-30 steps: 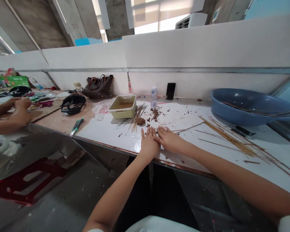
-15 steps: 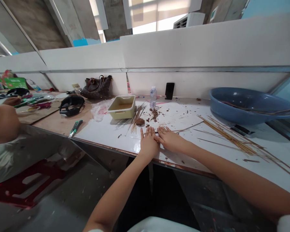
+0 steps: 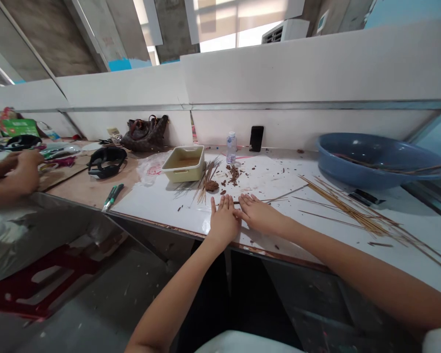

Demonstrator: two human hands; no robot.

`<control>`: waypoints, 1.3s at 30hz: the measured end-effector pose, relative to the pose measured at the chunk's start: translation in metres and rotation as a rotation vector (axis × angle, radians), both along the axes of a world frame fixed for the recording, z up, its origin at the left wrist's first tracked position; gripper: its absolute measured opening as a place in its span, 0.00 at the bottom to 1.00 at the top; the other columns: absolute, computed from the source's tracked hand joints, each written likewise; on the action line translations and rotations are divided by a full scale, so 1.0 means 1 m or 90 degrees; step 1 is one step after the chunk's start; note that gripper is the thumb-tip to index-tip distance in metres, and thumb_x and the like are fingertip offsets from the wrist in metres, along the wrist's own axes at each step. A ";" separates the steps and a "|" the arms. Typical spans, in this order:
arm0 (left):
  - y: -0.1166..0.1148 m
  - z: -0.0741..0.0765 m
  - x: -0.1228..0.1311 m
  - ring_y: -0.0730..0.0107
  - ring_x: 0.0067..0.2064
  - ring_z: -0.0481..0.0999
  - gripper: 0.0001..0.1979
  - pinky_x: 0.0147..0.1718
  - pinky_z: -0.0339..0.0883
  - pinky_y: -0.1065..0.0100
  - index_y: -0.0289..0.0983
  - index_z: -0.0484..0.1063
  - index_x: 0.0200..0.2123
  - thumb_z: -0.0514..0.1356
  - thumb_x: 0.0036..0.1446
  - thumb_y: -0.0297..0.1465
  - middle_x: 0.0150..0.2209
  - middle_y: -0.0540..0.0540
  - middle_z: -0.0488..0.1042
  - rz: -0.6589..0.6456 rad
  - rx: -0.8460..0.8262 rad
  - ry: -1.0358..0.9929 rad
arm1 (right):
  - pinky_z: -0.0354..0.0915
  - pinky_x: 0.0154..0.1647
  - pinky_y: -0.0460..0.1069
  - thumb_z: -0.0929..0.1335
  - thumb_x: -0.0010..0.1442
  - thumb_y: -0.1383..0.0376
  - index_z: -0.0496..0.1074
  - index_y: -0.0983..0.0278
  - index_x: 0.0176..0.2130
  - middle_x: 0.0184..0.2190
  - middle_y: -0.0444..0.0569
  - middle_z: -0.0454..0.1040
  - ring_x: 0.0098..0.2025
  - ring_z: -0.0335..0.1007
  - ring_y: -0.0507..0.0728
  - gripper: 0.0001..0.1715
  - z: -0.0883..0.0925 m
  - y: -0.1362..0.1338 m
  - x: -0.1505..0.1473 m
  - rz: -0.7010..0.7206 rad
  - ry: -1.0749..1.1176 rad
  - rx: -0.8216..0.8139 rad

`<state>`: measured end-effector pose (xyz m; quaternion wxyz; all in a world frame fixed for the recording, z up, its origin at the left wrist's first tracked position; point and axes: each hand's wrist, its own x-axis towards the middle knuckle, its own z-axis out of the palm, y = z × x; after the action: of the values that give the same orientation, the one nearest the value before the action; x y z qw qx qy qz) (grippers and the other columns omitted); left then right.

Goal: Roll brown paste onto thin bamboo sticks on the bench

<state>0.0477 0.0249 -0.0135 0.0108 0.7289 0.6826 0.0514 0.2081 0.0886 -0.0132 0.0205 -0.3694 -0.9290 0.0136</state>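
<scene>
My left hand (image 3: 225, 220) lies flat on the white table top, fingers stretched forward. Beside it my right hand (image 3: 257, 213) is also flat, its thumb touching the left hand. A thin stick (image 3: 289, 194) runs out to the right from beneath my right fingers; a dark brown part shows between the hands, and the rest is covered by them. Just beyond my fingertips sits a brown lump of dough-like material (image 3: 211, 186). Brown crumbs (image 3: 233, 174) are scattered behind it, and a small bundle of thin sticks (image 3: 207, 177) lies to its left.
A yellow-green tub (image 3: 183, 171), a water bottle (image 3: 231, 147) and a phone (image 3: 256, 138) stand at the back. On the right are a large blue basin (image 3: 375, 166) and long yellowish sticks (image 3: 349, 208). Green-handled cutters (image 3: 112, 197) lie left. Another person's hands (image 3: 24, 171) work at far left.
My hands stay pressed flat in nearly the same place. The other person's hands at far left have moved forward over their table. The view has shifted very slightly.
</scene>
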 end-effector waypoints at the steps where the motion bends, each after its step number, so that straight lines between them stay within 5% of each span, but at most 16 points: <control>1: 0.000 0.000 0.001 0.52 0.83 0.50 0.35 0.82 0.34 0.39 0.27 0.54 0.81 0.46 0.76 0.35 0.81 0.33 0.53 0.001 0.000 0.002 | 0.54 0.82 0.69 0.56 0.82 0.50 0.57 0.79 0.79 0.76 0.75 0.60 0.81 0.55 0.72 0.43 0.000 0.001 0.000 0.003 0.004 0.000; 8: -0.030 -0.011 0.002 0.51 0.83 0.53 0.36 0.82 0.32 0.39 0.26 0.54 0.81 0.48 0.76 0.36 0.80 0.33 0.56 -0.029 0.038 0.016 | 0.56 0.81 0.67 0.59 0.81 0.49 0.56 0.77 0.80 0.78 0.73 0.58 0.81 0.54 0.72 0.44 -0.012 -0.024 0.017 0.030 0.024 0.028; 16: 0.001 -0.002 0.002 0.49 0.84 0.49 0.35 0.82 0.33 0.37 0.24 0.53 0.81 0.44 0.77 0.35 0.81 0.32 0.52 0.012 0.008 0.003 | 0.54 0.82 0.69 0.56 0.82 0.49 0.56 0.77 0.80 0.76 0.74 0.61 0.81 0.55 0.72 0.44 -0.003 0.000 0.002 0.000 0.010 0.007; 24: -0.032 -0.011 0.003 0.49 0.83 0.53 0.36 0.82 0.33 0.37 0.28 0.56 0.80 0.49 0.75 0.36 0.80 0.32 0.56 -0.017 0.046 0.011 | 0.57 0.81 0.69 0.58 0.81 0.50 0.55 0.74 0.81 0.77 0.71 0.62 0.81 0.56 0.72 0.43 -0.013 -0.025 0.021 0.038 0.030 0.032; 32: -0.001 -0.006 0.001 0.47 0.83 0.49 0.36 0.81 0.33 0.35 0.27 0.53 0.81 0.48 0.75 0.34 0.81 0.30 0.52 0.019 0.021 -0.017 | 0.53 0.82 0.68 0.55 0.82 0.48 0.58 0.81 0.78 0.77 0.76 0.58 0.81 0.53 0.72 0.45 -0.003 -0.003 0.003 0.000 -0.003 0.006; 39: -0.033 -0.011 0.003 0.48 0.83 0.50 0.35 0.81 0.33 0.34 0.28 0.54 0.81 0.47 0.77 0.37 0.81 0.32 0.54 -0.009 0.040 0.002 | 0.56 0.81 0.68 0.58 0.81 0.48 0.59 0.77 0.79 0.77 0.73 0.60 0.81 0.55 0.72 0.44 -0.011 -0.031 0.017 0.015 0.032 0.041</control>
<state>0.0502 -0.0084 -0.0241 -0.0130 0.7338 0.6754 0.0713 0.2256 0.0577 -0.0243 0.0556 -0.3574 -0.9323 -0.0066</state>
